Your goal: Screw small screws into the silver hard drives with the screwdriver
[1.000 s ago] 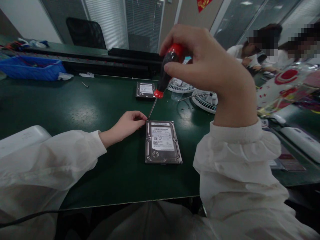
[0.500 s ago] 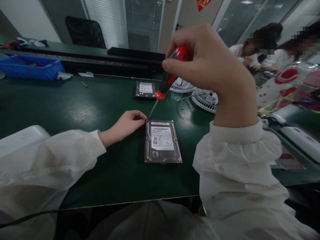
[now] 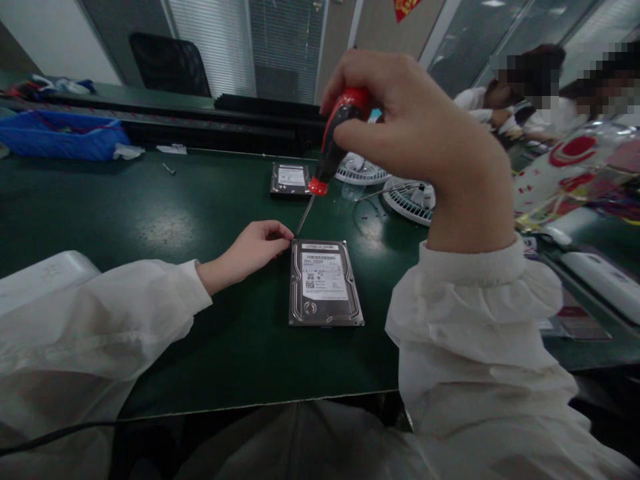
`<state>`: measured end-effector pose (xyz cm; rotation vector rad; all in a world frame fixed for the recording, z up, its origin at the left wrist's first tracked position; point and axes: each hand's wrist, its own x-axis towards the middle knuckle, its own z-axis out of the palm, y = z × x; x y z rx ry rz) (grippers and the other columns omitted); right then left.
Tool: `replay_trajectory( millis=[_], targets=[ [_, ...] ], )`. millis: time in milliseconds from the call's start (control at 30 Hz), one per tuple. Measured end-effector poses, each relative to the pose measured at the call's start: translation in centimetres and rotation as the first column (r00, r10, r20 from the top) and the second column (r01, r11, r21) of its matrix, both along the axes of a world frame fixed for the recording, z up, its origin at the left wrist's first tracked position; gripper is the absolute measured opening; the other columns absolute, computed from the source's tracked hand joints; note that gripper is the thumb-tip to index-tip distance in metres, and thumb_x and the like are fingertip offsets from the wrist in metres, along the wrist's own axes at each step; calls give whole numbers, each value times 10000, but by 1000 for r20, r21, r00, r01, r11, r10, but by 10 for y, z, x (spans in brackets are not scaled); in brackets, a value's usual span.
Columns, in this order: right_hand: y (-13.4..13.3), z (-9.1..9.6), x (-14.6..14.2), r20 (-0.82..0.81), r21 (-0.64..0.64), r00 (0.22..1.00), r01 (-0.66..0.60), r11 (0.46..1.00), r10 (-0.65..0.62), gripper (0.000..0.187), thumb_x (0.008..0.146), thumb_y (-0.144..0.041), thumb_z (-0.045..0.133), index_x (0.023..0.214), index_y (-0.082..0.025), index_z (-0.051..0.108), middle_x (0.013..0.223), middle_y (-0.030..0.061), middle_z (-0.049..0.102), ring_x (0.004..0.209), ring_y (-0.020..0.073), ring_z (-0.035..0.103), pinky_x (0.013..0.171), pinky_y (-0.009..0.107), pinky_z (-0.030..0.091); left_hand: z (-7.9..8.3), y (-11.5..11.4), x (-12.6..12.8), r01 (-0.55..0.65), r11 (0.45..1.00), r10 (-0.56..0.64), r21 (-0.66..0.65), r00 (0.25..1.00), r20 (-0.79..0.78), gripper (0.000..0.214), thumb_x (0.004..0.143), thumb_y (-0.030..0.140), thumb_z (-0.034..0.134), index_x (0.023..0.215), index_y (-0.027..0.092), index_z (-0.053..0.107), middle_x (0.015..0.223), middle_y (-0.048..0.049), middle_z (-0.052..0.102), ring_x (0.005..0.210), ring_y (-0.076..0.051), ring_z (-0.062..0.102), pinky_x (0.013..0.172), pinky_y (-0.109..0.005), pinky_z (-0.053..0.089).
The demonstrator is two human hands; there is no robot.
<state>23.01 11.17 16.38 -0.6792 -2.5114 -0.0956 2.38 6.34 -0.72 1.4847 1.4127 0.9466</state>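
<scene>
A silver hard drive (image 3: 324,283) with a white label lies flat on the dark green table (image 3: 150,213). My right hand (image 3: 425,140) is wrapped round the red and black handle of a screwdriver (image 3: 334,143), held high, its thin shaft slanting down to the drive's far left corner. My left hand (image 3: 255,247) rests on the table beside that corner, fingers curled and pinched at the screwdriver's tip. Both arms wear white sleeves.
A second hard drive (image 3: 291,179) lies farther back. White fan parts (image 3: 407,197) sit at the right rear. A blue bin (image 3: 60,133) stands far left, a white box (image 3: 45,277) near my left arm. Other people sit at the far right.
My right hand has turned the screwdriver handle back and forth a little; the tip stays at the drive's corner. Left hand and drive have not moved.
</scene>
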Motion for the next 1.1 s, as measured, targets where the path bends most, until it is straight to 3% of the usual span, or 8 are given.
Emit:
replay_trajectory(
  millis=[100, 233, 333, 467, 533, 667, 900, 1100],
  targets=[
    [0, -1, 0, -8, 10, 1000, 14, 1000, -14, 168, 869, -277, 539, 949, -193, 661, 929, 40, 614, 850, 179, 533, 804, 340, 386, 1, 0, 0, -3, 1000, 3, 2, 1000, 0, 119, 833, 232, 646, 926, 185, 703, 914, -30, 702, 790, -170, 620, 704, -319, 483],
    [-1, 0, 0, -31, 4, 995, 95, 995, -95, 321, 890, -500, 587, 736, -219, 606, 684, 4, 469, 662, 148, 391, 716, 350, 323, 2, 0, -1, -3, 1000, 3, -10, 1000, -6, 111, 842, 223, 648, 928, 183, 706, 911, -27, 701, 793, -169, 622, 701, -316, 481],
    [-1, 0, 0, -19, -6, 999, 36, 999, -36, 150, 847, -326, 569, 882, -211, 660, 864, 31, 601, 785, 169, 501, 768, 339, 368, 1, 0, -1, 3, 1000, -3, -9, 1000, 0, 111, 849, 225, 649, 936, 185, 704, 913, -23, 699, 792, -164, 620, 697, -309, 478],
    [-1, 0, 0, 7, -15, 998, -57, 998, 57, 278, 802, -203, 509, 1042, -193, 649, 1063, 52, 636, 969, 194, 556, 849, 337, 396, 0, 0, -1, -5, 1000, 5, -10, 1000, -1, 114, 845, 224, 648, 936, 185, 704, 925, -30, 704, 796, -166, 622, 704, -313, 479],
    [-2, 0, -1, -1, -3, 1000, -2, 1000, 2, 156, 860, -292, 547, 943, -205, 646, 928, 38, 605, 853, 178, 519, 793, 342, 374, -1, 1, -2, 0, 1000, 0, -8, 1000, -5, 118, 845, 230, 650, 939, 186, 706, 934, -33, 707, 802, -168, 623, 705, -314, 478],
    [-5, -1, -2, -31, 12, 992, 127, 992, -126, 323, 902, -490, 584, 746, -209, 611, 680, 0, 447, 664, 142, 389, 731, 350, 340, 0, 1, -2, 12, 1000, -12, -1, 1000, -3, 113, 850, 232, 649, 937, 186, 705, 928, -28, 704, 797, -165, 622, 697, -309, 471],
    [0, -1, -1, 42, 42, 997, -61, 997, 59, 344, 849, -181, 499, 1159, -135, 642, 1114, 50, 611, 985, 168, 537, 917, 315, 421, 4, -1, 2, -4, 1000, 4, 4, 999, 45, 67, 834, 157, 636, 881, 170, 681, 844, 2, 669, 741, -138, 594, 671, -287, 448],
    [-2, -1, -3, -30, 44, 996, 83, 996, -82, 386, 929, -535, 568, 744, -198, 595, 674, -15, 418, 643, 124, 366, 705, 334, 343, 1, -1, 0, 15, 1000, -17, 26, 998, 53, 73, 836, 191, 642, 893, 173, 685, 866, -3, 673, 759, -143, 596, 673, -292, 450]
  ],
)
